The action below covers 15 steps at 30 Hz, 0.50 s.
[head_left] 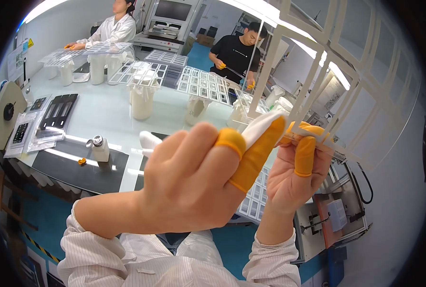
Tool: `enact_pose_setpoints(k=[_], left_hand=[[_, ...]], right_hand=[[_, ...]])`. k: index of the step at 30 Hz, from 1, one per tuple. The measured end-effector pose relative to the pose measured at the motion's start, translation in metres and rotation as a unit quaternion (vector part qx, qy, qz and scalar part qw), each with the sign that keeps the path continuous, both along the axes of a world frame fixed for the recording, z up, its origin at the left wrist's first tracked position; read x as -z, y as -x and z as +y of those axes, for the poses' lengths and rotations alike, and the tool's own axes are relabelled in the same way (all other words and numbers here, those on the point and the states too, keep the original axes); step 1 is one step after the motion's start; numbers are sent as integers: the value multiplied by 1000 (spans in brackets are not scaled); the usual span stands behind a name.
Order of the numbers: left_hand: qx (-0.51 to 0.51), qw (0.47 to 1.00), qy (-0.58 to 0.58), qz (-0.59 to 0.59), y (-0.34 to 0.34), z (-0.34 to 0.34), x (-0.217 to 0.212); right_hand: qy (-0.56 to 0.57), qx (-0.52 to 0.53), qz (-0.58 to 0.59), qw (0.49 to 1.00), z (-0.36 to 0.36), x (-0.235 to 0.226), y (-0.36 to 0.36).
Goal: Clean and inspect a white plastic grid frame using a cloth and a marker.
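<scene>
My left hand (194, 177) reaches across the middle, its fingers closed on a folded white wipe (264, 128). Yellow finger cots cover its thumb and a fingertip. One end of the wipe sticks out past the knuckles on the far left side. My right hand (296, 179), also in yellow finger cots, grips the lower edge of a clear panel (339, 79) printed with pale window frames. Raised and tilted, the panel fills the upper right. The wiping finger is close to its lower left edge; whether they touch I cannot tell.
Similar framed panels (203, 85) rest on white containers (141, 103) along the table. At left are a small bottle (98, 149), a loose yellow finger cot (82, 161) and black framed pieces (59, 112). Two people work across the table. More panels (256, 196) lie below my hands.
</scene>
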<state>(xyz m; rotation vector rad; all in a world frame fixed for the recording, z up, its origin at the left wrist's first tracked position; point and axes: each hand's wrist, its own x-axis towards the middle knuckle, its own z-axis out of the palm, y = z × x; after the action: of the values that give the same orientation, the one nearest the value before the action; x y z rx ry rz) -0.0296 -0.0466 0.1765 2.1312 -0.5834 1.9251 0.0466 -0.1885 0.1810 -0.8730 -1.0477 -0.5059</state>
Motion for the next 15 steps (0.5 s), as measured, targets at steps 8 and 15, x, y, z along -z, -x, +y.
enact_pose_setpoints(k=[8,15], left_hand=[[-110,983,-95,-113,-6,29,-60],[-15,997,-73,-12,1,12,-15]], right_hand=[[11,43,-36,998,1,5,-4],[9,16,-13,1000,0,3,1]])
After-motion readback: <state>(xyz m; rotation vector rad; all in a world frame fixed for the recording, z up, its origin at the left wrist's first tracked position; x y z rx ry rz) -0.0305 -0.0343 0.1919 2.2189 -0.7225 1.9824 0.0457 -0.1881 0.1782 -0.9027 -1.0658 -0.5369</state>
